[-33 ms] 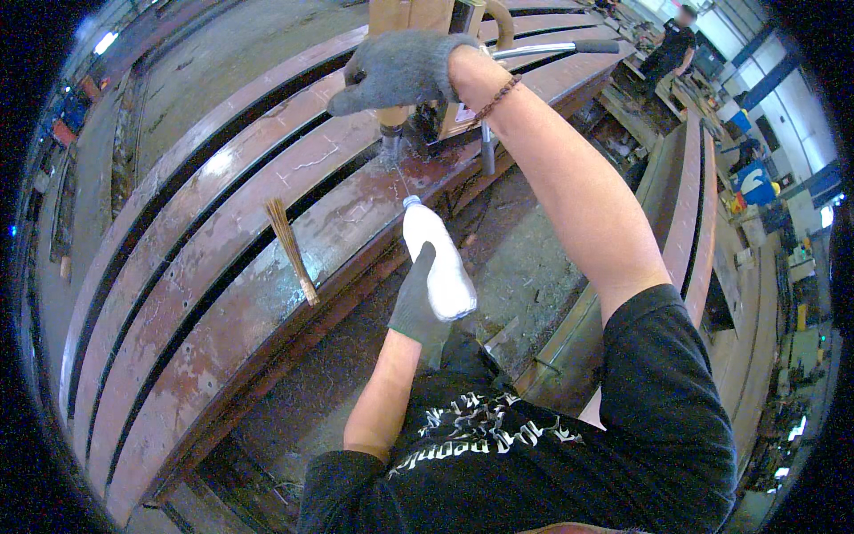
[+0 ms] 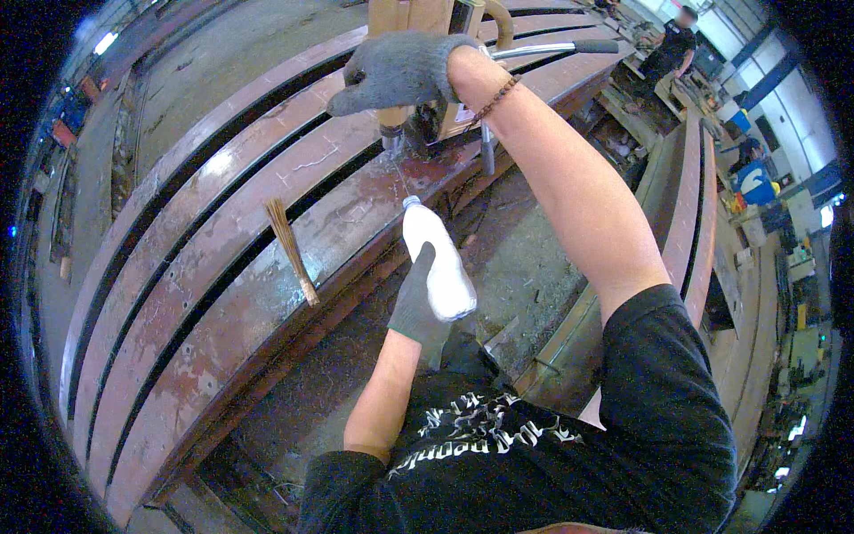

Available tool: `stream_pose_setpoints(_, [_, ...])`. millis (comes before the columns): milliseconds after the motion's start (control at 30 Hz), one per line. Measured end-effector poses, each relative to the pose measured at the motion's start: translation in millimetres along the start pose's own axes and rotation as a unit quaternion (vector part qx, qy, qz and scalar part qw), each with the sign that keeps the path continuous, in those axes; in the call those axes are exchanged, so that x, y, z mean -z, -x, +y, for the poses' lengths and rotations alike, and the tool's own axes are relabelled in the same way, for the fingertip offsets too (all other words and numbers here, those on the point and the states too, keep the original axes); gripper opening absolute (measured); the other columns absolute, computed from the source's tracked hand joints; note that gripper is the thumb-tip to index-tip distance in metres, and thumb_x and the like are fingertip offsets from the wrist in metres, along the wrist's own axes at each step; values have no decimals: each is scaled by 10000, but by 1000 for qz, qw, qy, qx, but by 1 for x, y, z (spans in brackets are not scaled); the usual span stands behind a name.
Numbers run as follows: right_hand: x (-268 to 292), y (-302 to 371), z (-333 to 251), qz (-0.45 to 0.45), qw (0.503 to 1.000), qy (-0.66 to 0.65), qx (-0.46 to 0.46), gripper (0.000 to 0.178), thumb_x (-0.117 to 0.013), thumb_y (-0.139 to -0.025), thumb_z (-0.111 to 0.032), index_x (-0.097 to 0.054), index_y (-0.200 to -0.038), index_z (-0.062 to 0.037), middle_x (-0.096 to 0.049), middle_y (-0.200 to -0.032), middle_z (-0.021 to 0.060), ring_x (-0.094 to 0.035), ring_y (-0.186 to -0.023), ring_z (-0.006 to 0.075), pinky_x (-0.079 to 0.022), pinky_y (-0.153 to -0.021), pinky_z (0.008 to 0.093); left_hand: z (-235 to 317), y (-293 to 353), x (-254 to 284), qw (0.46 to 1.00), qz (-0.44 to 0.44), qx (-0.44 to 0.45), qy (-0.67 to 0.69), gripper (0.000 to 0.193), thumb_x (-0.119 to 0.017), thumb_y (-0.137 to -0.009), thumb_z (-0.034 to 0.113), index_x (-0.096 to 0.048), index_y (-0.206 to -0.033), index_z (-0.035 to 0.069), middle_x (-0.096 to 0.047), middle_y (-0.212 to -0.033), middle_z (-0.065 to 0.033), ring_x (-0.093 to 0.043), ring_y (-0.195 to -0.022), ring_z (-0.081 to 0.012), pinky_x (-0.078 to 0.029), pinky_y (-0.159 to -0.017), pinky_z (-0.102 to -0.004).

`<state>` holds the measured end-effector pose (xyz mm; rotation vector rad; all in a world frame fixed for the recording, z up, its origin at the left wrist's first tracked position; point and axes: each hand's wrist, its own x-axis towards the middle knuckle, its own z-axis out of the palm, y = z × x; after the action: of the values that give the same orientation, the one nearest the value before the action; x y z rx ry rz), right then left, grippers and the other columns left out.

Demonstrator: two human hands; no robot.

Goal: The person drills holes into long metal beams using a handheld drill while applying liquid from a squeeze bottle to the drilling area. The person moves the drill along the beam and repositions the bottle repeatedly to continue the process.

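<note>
My left hand (image 2: 416,298), in a grey glove, is closed round a white plastic bottle (image 2: 439,258). The bottle tilts up and away, its capped tip pointing at the foot of a portable drilling machine (image 2: 411,18). A thin pale streak, like liquid, runs between the tip and the drill's cutter (image 2: 391,141), which meets a rusty steel beam (image 2: 356,209). Higher up, my gloved right hand (image 2: 396,73) lies across the machine's body with curled fingers; what they grip is hidden. A small straw brush (image 2: 291,249) rests on the beam left of the bottle.
Several long steel beams (image 2: 209,303) run side by side with dark gaps between them. A lever with a black grip (image 2: 594,46) juts right from the machine. Another person (image 2: 673,49) stands at the far right. More beams (image 2: 683,205) lie to my right.
</note>
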<state>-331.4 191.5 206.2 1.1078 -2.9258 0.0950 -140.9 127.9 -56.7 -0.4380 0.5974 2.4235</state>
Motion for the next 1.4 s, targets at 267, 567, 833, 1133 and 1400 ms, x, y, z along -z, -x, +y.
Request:
stream_pose_setpoints(267, [-4, -4, 2, 4, 1000, 11, 11, 671, -567, -909, -683, -782, -1022, -57, -758, -1003, 189, -721, -897, 368, -562, -851, 446, -4, -10, 15, 999, -20, -27, -28, 669, -684, -962, 521, -533, -1401, 40, -687, -1201, -122, -687, -1047, -260, -584, -934, -399])
stream_pose_setpoints(567, [-4, -3, 1, 7, 1000, 11, 9, 667, -561, -920, -677, -773, -978, -47, -753, -988, 191, -709, -878, 387, -552, -843, 464, -2, -2, 0, 1000, -2, -11, -8, 460, -580, -1038, 482, -592, -1306, 108, -675, -1047, -34, -677, -926, -180, -579, -821, -355])
stream_pose_setpoints(833, [-6, -5, -3, -9, 1000, 16, 3, 651, -554, -922, -667, -778, -1022, -64, -751, -1043, 196, -715, -944, 380, -551, -896, 456, -8, -16, 24, 999, -11, -24, -20, 703, -681, -955, 547, -526, -1412, 36, -683, -1216, -119, -679, -1065, -266, -570, -963, -406])
stream_pose_setpoints(1133, [-4, -5, -4, -28, 1000, 6, 1, 675, -542, -912, -652, -770, -1093, -43, -738, -1131, 214, -705, -1041, 393, -540, -941, 470, -7, -20, 33, 998, -50, -20, -18, 670, -631, -986, 552, -526, -1399, 35, -675, -1201, -102, -668, -1055, -256, -548, -968, -410])
stream_pose_setpoints(1400, [-10, -8, -2, -33, 999, -8, -17, 704, -537, -907, -658, -771, -1059, -12, -739, -1113, 216, -698, -1026, 403, -538, -914, 493, -11, -35, 44, 998, 5, -38, -51, 655, -642, -991, 524, -534, -1392, 17, -677, -1182, -110, -667, -1059, -258, -564, -929, -400])
